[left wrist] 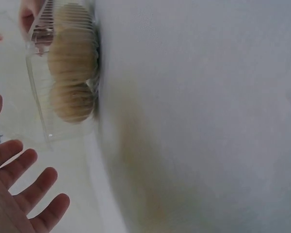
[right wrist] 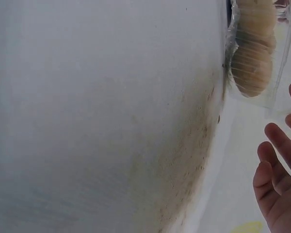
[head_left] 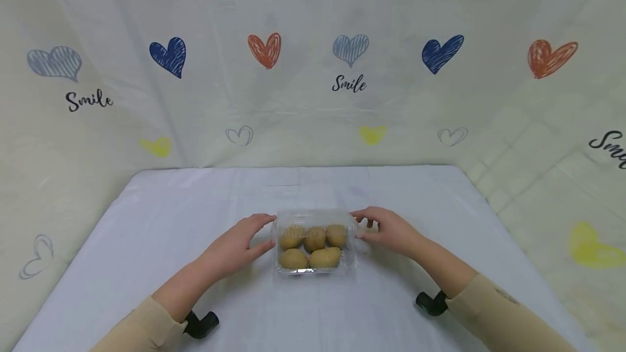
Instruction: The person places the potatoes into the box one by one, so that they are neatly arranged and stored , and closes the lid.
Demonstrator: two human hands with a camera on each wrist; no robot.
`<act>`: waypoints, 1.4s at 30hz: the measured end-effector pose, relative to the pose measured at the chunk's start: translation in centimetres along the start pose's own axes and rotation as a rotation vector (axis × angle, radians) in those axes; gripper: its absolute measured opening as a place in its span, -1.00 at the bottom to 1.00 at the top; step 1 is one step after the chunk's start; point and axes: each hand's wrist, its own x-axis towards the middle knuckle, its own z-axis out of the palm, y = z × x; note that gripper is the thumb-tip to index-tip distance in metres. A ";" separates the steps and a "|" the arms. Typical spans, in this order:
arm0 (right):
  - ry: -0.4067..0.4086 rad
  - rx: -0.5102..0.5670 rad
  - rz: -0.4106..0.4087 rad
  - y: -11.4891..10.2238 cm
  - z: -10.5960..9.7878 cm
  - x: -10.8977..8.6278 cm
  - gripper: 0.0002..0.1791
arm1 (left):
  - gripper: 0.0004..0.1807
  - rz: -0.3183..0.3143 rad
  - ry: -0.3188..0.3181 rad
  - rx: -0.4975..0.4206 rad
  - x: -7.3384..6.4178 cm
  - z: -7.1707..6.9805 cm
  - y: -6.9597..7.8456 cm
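A clear plastic clamshell box (head_left: 315, 215) sits on the white-covered table, lid down. Inside it lie several potatoes (head_left: 325, 258) in two rows, seen through the ribbed side in the left wrist view. At the box's left side is my left hand (head_left: 235, 246), thumb and fingers spread, their tips close to its edge. My right hand (head_left: 391, 231) is at the opposite side, its fingers loosely bent and the fingertips near the rim. Both wrist views show a gap between the fingers and the box, and neither hand grips anything.
White cloth (head_left: 313, 314) covers the table. Small dark crumbs (right wrist: 203, 128) lie on it to the right of the box. Behind the table hangs a pale backdrop (head_left: 303, 96) printed with hearts and the word Smile.
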 end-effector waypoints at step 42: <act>-0.087 0.188 -0.079 -0.6 0.6 -3.5 -0.64 | -0.24 -0.068 -0.102 -0.104 -2.9 1.9 1.2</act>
